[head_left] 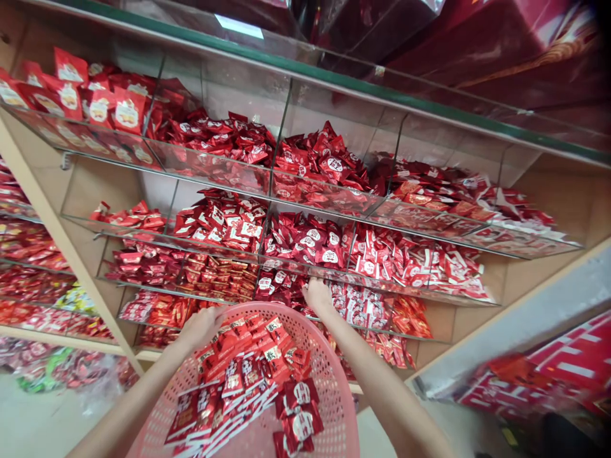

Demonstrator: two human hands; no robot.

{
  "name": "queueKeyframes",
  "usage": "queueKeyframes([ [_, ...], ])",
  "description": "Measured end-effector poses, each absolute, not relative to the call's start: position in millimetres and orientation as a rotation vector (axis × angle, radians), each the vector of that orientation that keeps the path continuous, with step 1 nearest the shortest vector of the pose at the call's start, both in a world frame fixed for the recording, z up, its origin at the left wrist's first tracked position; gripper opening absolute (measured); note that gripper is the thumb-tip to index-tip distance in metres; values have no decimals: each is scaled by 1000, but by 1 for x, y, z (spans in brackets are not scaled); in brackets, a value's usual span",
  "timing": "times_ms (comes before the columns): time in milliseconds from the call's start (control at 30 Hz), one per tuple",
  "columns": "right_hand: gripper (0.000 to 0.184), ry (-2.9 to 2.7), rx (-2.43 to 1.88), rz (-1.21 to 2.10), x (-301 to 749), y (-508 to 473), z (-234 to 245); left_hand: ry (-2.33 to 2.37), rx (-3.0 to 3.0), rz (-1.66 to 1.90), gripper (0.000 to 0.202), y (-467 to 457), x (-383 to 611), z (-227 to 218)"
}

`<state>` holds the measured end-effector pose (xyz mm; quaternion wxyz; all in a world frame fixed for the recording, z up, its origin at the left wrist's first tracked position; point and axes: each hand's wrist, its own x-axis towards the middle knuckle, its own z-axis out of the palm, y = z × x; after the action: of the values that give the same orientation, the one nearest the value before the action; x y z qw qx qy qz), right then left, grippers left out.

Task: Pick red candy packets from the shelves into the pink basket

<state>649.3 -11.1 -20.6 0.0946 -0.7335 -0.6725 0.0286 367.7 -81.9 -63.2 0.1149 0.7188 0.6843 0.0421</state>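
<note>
A pink perforated plastic basket (pixel 329 381) sits low in the middle, filled with several red candy packets (pixel 248 381). My left hand (pixel 203 326) grips the basket's far rim. My right hand (pixel 317 296) reaches past the basket into a clear bin of dark red packets (pixel 279 286) on the third shelf row; its fingers are buried among the packets, so what they hold is hidden.
Tiers of clear acrylic bins (pixel 267 184) hold red sweets, split by dividers, with a green-edged glass shelf (pixel 334 79) above. A wooden post (pixel 52 216) runs down the left. Red boxes (pixel 563 369) lie at lower right. More packets (pixel 42 369) fill the left.
</note>
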Motion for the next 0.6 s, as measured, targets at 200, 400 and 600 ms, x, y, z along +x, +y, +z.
queueKeyframes([
  [200,34,-1984,-2216,112,648,11,-28,1996,2105,101,40,-86,373,-53],
  [400,33,-1922,-2255,102,653,22,-34,2014,2101,77,40,-87,375,-49],
  [600,29,-1931,-2259,98,654,20,-36,2003,2100,125,40,-84,371,-57],
])
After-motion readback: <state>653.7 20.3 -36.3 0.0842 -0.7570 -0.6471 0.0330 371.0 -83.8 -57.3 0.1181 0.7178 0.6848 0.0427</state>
